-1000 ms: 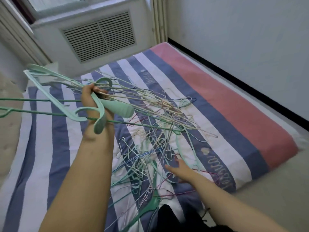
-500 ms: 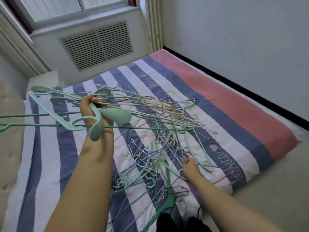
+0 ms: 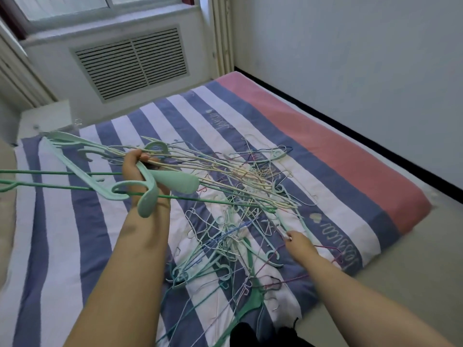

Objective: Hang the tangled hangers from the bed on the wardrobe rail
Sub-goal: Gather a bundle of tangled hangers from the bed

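On top of the striped bed (image 3: 250,116) a big messy pile of hangers (image 3: 240,221) is lying, all mixed up together. It is sitting near the middle of the bed, a bit to the right. Thin wire ones in white, blue, pink and cream are crossing over thick green ones.

To the left, the left hand (image 3: 140,169) is holding up a bunch of hangers (image 3: 105,166) above the bed. Its fingers are curling tight around them. Fat mint green ones and long thin cream ones are sticking out both ways from the fist. Two dark green rods are poking far out to the left. The thin ends on the right are reaching into the pile.

Near the right side of the pile, the right hand (image 3: 299,245) is reaching down to the hangers. Its fingertips are touching a thin wire there and look like they are pinching it, but I cannot tell for sure.

Far behind the bed, a white wall vent (image 3: 132,62) is sitting under a window (image 3: 100,6). A grey floor (image 3: 400,284) is showing on the right, next to a plain white wall (image 3: 363,58).
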Demonstrator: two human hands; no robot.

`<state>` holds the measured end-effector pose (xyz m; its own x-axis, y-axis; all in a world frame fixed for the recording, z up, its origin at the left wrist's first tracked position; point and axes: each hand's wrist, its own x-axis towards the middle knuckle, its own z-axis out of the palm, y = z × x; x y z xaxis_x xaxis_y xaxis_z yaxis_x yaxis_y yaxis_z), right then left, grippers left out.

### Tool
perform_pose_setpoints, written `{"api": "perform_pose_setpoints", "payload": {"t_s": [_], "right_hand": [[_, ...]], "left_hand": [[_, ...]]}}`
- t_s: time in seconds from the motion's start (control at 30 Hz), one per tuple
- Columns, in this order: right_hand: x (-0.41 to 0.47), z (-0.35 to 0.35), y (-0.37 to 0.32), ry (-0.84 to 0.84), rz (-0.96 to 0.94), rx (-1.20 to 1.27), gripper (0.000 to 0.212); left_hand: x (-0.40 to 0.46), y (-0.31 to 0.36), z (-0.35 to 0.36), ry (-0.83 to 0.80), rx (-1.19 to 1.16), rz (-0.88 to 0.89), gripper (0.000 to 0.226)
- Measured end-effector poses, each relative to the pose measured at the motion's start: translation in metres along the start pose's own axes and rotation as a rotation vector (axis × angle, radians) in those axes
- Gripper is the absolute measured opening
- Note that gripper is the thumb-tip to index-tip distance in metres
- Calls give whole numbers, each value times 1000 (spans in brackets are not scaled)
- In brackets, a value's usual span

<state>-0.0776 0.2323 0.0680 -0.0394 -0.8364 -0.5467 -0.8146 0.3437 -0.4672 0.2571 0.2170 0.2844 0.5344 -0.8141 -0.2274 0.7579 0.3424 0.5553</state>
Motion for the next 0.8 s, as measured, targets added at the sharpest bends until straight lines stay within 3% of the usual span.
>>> {"api": "perform_pose_setpoints", "payload": {"t_s": [0.1,0.23,0.33,0.53,0.8], "right_hand": [[19,-3,1,-34,-2,15,33],[50,-13,-1,-76,-17,86,40],[72,-25,-2,-73,-34,101,38],[92,-54,2,90,16,74,52],[75,-70,25,279,53,359,60]], "left_hand": [[5,-11,4,-13,-69,24,30],[23,-27,5,-2,-43,47,42],[36,-41,8,25,-13,64,34],[61,-58,12,17,16,48,30],[55,-60,39,-128,-71,32,23]]}}
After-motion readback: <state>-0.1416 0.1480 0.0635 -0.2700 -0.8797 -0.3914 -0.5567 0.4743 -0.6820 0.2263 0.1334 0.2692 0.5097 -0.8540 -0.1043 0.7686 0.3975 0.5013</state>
